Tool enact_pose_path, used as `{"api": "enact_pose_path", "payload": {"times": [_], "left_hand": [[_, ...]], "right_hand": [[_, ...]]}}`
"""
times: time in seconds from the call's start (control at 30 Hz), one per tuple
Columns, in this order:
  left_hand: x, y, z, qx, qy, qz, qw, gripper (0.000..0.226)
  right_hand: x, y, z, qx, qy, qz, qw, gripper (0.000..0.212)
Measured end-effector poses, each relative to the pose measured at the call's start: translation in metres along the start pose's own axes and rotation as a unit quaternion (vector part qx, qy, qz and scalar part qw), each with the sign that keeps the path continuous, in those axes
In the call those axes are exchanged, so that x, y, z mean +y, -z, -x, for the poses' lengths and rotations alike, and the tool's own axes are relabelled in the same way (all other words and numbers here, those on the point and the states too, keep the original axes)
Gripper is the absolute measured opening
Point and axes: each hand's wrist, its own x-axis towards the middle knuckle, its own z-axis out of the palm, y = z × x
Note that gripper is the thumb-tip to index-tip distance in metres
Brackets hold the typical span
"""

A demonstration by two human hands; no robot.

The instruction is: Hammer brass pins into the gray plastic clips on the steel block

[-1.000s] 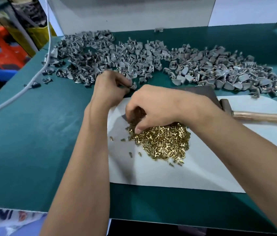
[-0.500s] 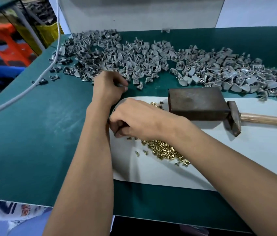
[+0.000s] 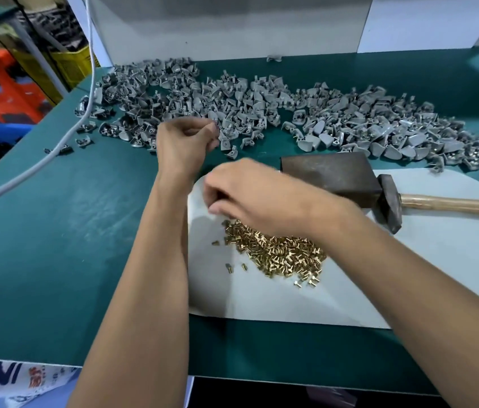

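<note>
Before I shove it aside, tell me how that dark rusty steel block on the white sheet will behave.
The dark steel block looks solid and thick, so probably heavy for its size. It sits flat and wide, so it should slide rather than tip. On the white sheet it may drag the sheet, and the wooden-handled hammer lying against it would likely get pushed along.

Both forearms are bare from the bottom edge of the head view to the wrists; no sleeve, watch, ring or glove shows on either. The left hand [image 3: 184,139] and right hand [image 3: 257,192] are ungloved. At the lower left corner lies white fabric [image 3: 11,381] printed with blue letters and small orange marks.
</note>
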Motion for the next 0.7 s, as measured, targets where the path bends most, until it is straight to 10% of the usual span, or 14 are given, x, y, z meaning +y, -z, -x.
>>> {"api": "enact_pose_path", "payload": {"times": [0.27, 0.7], "left_hand": [[0.036, -0.078, 0.053, -0.163, -0.018, 0.219, 0.962, 0.014], [0.025, -0.095, 0.067, -0.195, -0.083, 0.164, 0.963, 0.018]], "right_hand": [[0.07, 0.047, 0.076, 0.324, -0.108, -0.118, 0.932, 0.006], [0.093, 0.028, 0.088, 0.431, -0.172, -0.142, 0.874, 0.021]]}}
